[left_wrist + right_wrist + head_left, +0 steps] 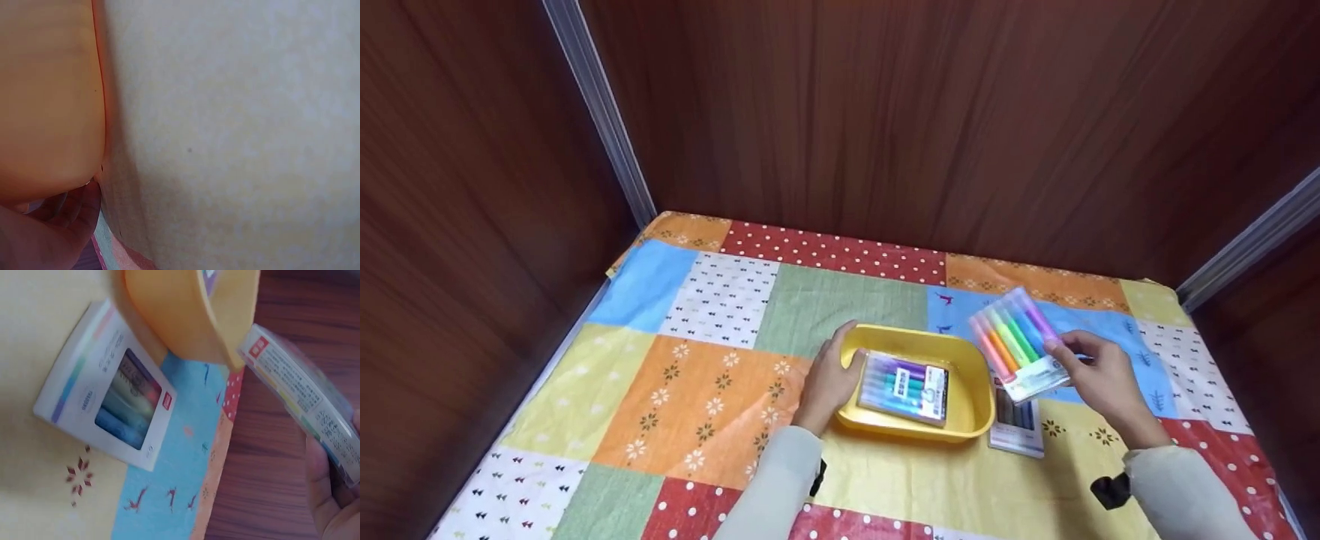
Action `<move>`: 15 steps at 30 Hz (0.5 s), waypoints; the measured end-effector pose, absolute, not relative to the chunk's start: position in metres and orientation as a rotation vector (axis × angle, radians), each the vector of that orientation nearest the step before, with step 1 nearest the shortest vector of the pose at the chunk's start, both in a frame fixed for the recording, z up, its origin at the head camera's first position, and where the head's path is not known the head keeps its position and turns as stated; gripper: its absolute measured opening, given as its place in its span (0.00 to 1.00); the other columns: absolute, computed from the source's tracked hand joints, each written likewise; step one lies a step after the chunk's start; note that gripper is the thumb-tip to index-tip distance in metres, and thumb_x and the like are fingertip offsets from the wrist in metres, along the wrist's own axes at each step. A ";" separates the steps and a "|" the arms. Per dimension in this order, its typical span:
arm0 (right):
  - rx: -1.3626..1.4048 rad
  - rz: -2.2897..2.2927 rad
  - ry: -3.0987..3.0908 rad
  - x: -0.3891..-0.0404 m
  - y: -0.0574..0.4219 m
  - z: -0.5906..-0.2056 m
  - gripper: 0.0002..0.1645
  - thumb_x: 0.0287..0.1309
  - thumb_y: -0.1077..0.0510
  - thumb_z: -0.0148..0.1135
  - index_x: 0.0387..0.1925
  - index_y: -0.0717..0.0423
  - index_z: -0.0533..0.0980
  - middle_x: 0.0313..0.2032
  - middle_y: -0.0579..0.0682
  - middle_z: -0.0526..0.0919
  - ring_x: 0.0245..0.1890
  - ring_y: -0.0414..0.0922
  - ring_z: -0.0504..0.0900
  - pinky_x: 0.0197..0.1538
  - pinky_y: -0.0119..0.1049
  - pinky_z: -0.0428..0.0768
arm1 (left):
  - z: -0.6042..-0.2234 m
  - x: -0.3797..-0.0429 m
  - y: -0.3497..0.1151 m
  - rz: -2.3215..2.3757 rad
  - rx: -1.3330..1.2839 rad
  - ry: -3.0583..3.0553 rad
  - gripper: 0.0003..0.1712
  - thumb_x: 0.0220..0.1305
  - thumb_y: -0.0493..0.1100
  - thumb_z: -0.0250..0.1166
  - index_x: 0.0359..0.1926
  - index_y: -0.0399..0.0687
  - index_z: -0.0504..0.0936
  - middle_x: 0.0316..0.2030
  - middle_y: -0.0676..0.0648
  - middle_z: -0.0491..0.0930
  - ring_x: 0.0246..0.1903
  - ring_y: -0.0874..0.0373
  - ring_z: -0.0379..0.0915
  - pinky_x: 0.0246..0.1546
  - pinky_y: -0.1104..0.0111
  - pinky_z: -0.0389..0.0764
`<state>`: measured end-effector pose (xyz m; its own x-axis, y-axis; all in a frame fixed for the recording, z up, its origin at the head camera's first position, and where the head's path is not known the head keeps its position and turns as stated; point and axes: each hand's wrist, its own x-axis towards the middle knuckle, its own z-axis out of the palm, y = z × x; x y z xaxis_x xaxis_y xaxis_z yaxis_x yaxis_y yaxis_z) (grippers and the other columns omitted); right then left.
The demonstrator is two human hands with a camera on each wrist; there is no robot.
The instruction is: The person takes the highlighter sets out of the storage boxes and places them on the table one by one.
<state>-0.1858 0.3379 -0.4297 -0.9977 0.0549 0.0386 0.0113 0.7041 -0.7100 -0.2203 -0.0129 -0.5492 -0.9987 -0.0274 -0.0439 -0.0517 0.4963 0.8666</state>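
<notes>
Plastic marker pack (1015,345), gripped by right hand (1104,379), points lengthwise forward-left.

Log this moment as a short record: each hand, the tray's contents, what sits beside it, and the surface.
Left hand: grips the yellow tray by its left rim
Right hand: holds a bright marker pack above the surface
In tray: one purple-and-teal marker pack
Beside tray: white windowed box, lying flat
Surface: patchwork cloth

Red label (167,400) on white box (84,396) — illegible; red logo (258,347) on marker pack (301,396) — likewise.
</notes>
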 end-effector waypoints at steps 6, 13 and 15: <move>-0.189 1.257 -2.805 -0.182 0.347 -0.432 0.31 0.70 0.39 0.56 0.54 0.62 0.77 0.45 0.54 0.80 0.33 0.33 0.78 0.34 0.28 0.84 | -0.548 -0.220 -0.013 1.575 -0.058 2.714 0.30 0.75 0.54 0.55 0.74 0.75 0.61 0.71 0.46 0.70 0.68 0.42 0.70 0.63 0.41 0.73; -0.283 1.228 -2.774 -0.177 0.358 -0.439 0.31 0.70 0.38 0.56 0.55 0.61 0.77 0.42 0.47 0.79 0.33 0.31 0.76 0.33 0.27 0.82 | -0.548 -0.218 -0.013 1.597 -0.057 2.704 0.30 0.75 0.53 0.56 0.74 0.73 0.62 0.70 0.47 0.71 0.68 0.43 0.70 0.64 0.42 0.73; -0.309 1.234 -2.772 -0.176 0.361 -0.442 0.31 0.70 0.38 0.56 0.55 0.61 0.77 0.43 0.47 0.80 0.32 0.31 0.76 0.33 0.28 0.82 | -0.549 -0.218 -0.013 1.593 -0.058 2.709 0.30 0.75 0.53 0.56 0.74 0.73 0.62 0.70 0.47 0.71 0.68 0.44 0.70 0.64 0.42 0.73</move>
